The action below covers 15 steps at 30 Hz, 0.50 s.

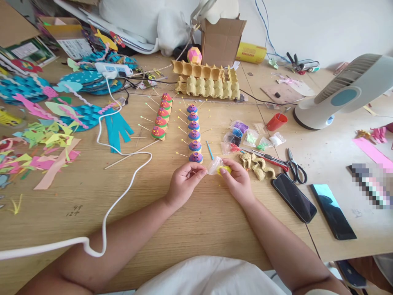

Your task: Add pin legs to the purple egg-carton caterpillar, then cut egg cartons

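My right hand [238,180] is closed on a small clear plastic bag [214,165] with yellow clay [224,169] in it or at its mouth; I cannot tell which. Beside the bag's left edge, my left hand [187,180] is pinched, thumb against forefinger, and what lies between them is too small to make out. Just beyond my hands stands a row of purple and blue painted egg-carton cups [194,134] with yellow-tipped sticks. Left of it is a second row, red and green [162,116]. A thin blue tool [209,150] lies by the bag.
Bags of coloured clay [236,137], a red cup [276,121], a box cutter [270,159], scissors [295,166] and two phones [294,197] lie to the right. A white fan [340,92] stands behind them. A white cable [135,180] crosses the left side. Egg cartons [211,87] stand at the back.
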{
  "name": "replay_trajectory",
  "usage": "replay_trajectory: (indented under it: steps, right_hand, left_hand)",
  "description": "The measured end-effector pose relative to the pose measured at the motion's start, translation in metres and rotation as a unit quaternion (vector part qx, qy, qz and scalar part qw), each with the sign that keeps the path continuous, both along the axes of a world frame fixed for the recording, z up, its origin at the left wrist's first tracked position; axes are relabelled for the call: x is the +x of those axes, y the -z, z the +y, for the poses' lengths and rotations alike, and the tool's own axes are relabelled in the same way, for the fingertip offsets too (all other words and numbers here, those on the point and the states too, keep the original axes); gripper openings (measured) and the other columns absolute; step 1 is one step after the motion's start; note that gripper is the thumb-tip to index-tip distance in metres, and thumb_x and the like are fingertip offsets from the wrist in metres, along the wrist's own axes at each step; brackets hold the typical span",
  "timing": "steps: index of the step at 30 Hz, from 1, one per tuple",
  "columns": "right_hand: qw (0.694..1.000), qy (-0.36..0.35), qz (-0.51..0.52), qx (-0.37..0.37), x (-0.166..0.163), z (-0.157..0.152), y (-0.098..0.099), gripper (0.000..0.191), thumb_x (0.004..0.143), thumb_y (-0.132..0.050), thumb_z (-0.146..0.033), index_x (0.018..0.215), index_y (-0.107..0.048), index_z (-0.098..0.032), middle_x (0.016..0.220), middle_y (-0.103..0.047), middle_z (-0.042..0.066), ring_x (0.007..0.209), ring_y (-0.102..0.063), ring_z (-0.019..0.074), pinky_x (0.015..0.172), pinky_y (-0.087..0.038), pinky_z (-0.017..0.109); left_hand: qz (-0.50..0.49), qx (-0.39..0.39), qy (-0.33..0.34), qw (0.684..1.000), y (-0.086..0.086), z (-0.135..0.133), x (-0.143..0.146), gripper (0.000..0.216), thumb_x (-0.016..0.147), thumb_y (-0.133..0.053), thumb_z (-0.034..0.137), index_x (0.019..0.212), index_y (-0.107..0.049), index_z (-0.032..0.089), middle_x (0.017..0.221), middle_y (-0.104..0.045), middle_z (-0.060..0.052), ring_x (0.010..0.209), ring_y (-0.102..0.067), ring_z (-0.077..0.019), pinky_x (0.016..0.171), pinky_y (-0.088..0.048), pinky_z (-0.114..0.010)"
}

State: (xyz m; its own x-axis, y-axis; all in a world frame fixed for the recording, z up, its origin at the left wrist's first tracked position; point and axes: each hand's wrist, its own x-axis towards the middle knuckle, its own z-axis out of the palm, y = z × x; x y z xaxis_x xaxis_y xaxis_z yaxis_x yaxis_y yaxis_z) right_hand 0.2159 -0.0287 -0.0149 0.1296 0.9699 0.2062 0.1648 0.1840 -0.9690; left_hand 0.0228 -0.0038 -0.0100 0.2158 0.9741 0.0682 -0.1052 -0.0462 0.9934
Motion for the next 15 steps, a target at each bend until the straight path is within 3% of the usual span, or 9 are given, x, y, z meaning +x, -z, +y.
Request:
replay_trajectory:
  steps: [7,11,15]
  right_hand:
    - [1.0,0.013,0.005,0.005,-0.002,0.0,0.001,0.029,0.089,-0.071,-0.051,0.105,-0.068,-0.027,0.103,-0.072,0.005,0.099,-0.067,0.0211,0.093,-0.055,0.037]
    - [0.999,0.022,0.031,-0.001,-0.005,0.001,-0.003,0.032,0.086,-0.075,-0.052,0.1,-0.063,-0.026,0.095,-0.068,0.004,0.09,-0.064,0.0188,0.083,-0.055,0.033]
    - [0.995,-0.05,0.084,-0.031,-0.008,-0.001,-0.008,0.035,0.085,-0.076,-0.052,0.098,-0.056,-0.026,0.091,-0.065,0.001,0.082,-0.063,0.0155,0.075,-0.055,0.029]
  left_hand:
    - [-0.017,0.021,-0.001,1.0,-0.001,-0.001,0.001,0.022,0.087,-0.075,0.04,0.089,-0.073,0.018,0.088,-0.074,-0.004,0.075,-0.065,-0.0127,0.067,-0.053,-0.023]
    - [-0.013,0.041,-0.008,0.999,0.001,-0.001,0.001,0.018,0.086,-0.077,0.036,0.09,-0.075,0.018,0.095,-0.077,-0.006,0.086,-0.071,-0.0156,0.077,-0.057,-0.026]
    - [0.026,0.063,-0.016,0.998,0.003,-0.002,0.001,0.015,0.086,-0.077,0.033,0.088,-0.074,0.019,0.092,-0.078,-0.005,0.083,-0.072,-0.0155,0.077,-0.057,-0.026]
